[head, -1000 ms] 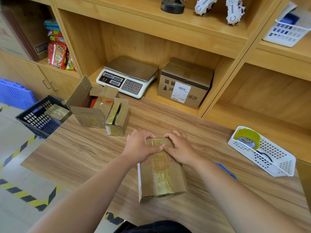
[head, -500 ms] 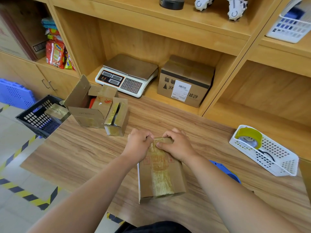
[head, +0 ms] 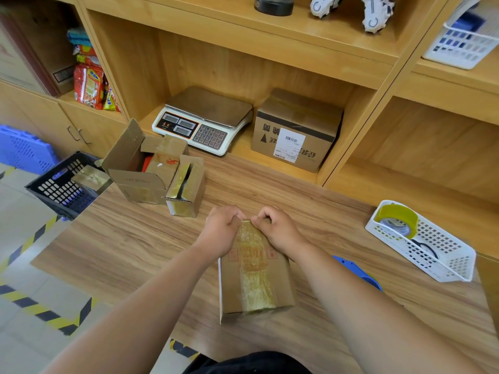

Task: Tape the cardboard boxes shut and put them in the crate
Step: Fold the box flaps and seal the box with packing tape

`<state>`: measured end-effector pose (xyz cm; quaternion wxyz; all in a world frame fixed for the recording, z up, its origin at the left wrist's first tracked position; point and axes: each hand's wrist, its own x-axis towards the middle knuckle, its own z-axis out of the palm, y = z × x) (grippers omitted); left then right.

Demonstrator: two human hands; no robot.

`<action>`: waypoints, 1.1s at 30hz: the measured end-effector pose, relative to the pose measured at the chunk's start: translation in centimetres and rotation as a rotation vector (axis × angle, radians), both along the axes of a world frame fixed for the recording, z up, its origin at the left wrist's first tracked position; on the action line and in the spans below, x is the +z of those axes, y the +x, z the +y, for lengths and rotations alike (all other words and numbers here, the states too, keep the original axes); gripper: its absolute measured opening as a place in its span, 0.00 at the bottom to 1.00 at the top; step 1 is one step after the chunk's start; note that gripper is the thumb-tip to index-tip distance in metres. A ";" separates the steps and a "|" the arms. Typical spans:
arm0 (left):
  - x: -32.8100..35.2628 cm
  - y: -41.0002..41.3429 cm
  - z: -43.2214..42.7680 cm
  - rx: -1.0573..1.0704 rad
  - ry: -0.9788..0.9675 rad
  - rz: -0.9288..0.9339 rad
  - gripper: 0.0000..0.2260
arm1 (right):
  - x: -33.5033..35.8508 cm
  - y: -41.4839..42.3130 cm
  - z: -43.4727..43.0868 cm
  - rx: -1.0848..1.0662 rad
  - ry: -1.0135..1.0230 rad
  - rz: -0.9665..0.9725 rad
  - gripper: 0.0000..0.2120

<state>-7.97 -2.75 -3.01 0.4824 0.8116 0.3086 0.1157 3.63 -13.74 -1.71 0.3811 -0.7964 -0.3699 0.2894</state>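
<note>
A flat cardboard box (head: 255, 279) with a strip of yellowish tape down its top lies on the wooden table in front of me. My left hand (head: 220, 229) and my right hand (head: 278, 229) grip its far end, fingers curled at the tape's edge. Two more boxes stand at the table's left: a larger one with open flaps (head: 140, 168) and a small one with raised flaps (head: 186, 186). The dark crate (head: 58, 187) sits on the floor beyond the table's left edge, with one taped box (head: 91, 176) inside. A yellow tape roll (head: 398, 220) sits in a white basket.
The white basket (head: 437, 252) lies at the table's right. A blue tool (head: 356, 271) pokes out from behind my right forearm. On the shelf behind stand a weighing scale (head: 204, 120) and a labelled carton (head: 297, 130). A blue crate (head: 21, 148) is at the far left.
Both hands have slid slightly inward and curled tighter over the far end of the box, over the tape's end. The box has stayed in place.
</note>
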 end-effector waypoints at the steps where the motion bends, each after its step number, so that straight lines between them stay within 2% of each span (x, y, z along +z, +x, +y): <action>1: 0.2 -0.1 0.0 0.001 -0.016 0.004 0.13 | 0.3 0.2 -0.3 0.034 -0.026 0.030 0.08; 2: 0.3 -0.2 -0.1 -0.002 -0.027 0.006 0.14 | 0.6 0.5 -0.8 0.082 -0.069 0.056 0.07; 4: 0.4 -0.3 -0.1 -0.017 -0.025 0.013 0.14 | 0.9 0.9 -2.1 0.169 -0.140 0.156 0.17; 6: 0.5 -0.4 -0.1 -0.025 -0.032 0.008 0.13 | 0.9 0.7 -3.1 0.162 -0.103 0.300 0.25; 8: 0.8 -0.6 -0.2 -0.016 -0.087 -0.037 0.10 | 0.4 0.3 -3.5 0.099 -0.002 0.372 0.22; 10: 0.9 -1.1 -0.5 -0.010 -0.127 -0.040 0.04 | 0.0 0.0 -3.3 0.030 0.053 0.341 0.18; 13: 0.4 -2.5 -0.9 -0.090 -0.085 0.052 0.23 | -0.3 -0.2 -3.1 -0.035 0.079 0.295 0.13; 15: 0.1 -2.9 -1.0 -0.095 -0.100 0.049 0.30 | -0.5 -0.5 -2.9 -0.088 0.074 0.293 0.10; 16: 0.1 -2.9 -1.0 -0.080 -0.114 0.033 0.28 | -0.6 -0.7 -2.7 -0.119 0.075 0.294 0.09; 19: 0.3 -2.5 -1.4 -0.035 -0.113 -0.019 0.14 | -0.7 -1.3 -2.4 -0.203 0.082 0.224 0.05; 21: 0.4 -2.2 -1.7 0.047 -0.143 -0.050 0.07 | -0.8 -1.5 -2.6 -0.205 0.040 0.146 0.14; 23: 0.6 -2.4 -1.8 0.172 -0.207 -0.060 0.10 | -0.8 -1.5 -2.7 -0.247 -0.011 0.206 0.27; 25: 0.6 -2.3 -1.8 0.251 -0.259 -0.020 0.11 | -0.9 -1.6 -2.7 -0.300 -0.121 0.276 0.33; 28: 0.8 -2.0 -2.5 0.373 -0.414 0.092 0.21 | -0.5 -1.9 -2.8 -0.301 -0.201 0.387 0.29; 30: 1.1 -1.5 -3.0 0.430 -0.585 0.051 0.22 | 0.2 -2.2 -2.8 -0.318 -0.162 0.539 0.26; 33: 1.7 -0.9 -3.3 0.423 -0.656 -0.003 0.28 | 0.5 -1.9 -3.7 -0.343 -0.116 0.617 0.27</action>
